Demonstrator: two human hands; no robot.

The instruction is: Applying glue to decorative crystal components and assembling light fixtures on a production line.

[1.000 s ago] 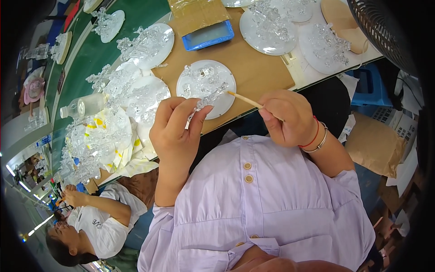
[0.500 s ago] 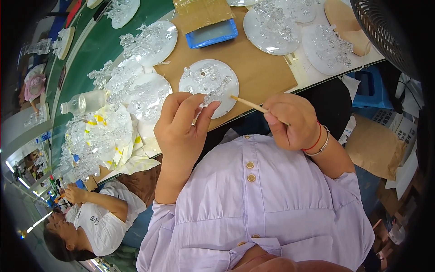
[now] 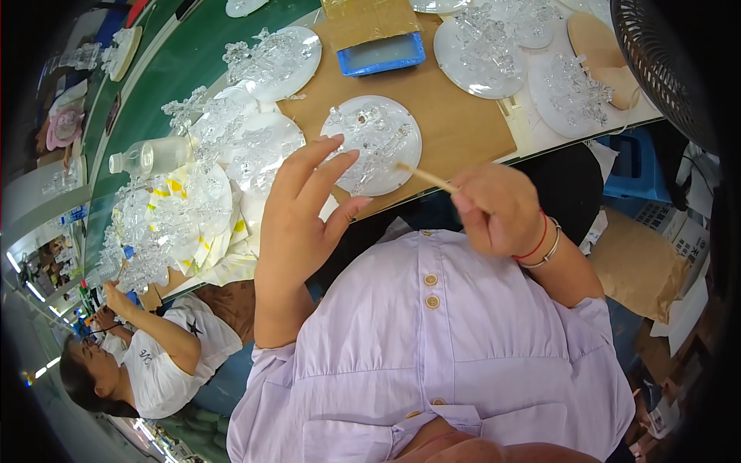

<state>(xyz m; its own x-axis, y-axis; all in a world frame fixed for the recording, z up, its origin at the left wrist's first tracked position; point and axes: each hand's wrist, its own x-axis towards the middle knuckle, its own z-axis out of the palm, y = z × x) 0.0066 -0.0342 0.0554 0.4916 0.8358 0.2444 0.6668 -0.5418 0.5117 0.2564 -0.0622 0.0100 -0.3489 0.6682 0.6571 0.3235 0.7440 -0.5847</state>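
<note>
Left hand (image 3: 297,208): grip spread, thumb and fingers apart, at the left edge of the white disc (image 3: 410,154); contact cannot be told. Right hand (image 3: 500,208): grip clamped on a thin wooden stick (image 3: 432,180), tip over the disc's near-right part. Disc, bearing clear pieces (image 3: 363,123), lies on brown sheet (image 3: 459,127), on bench (image 3: 202,65).

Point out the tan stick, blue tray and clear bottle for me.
Tan stick (image 3: 431,179), head view: middle of its shaft.
Blue tray (image 3: 385,67), head view: its near wall.
Clear bottle (image 3: 160,157), head view: middle of its body.
</note>
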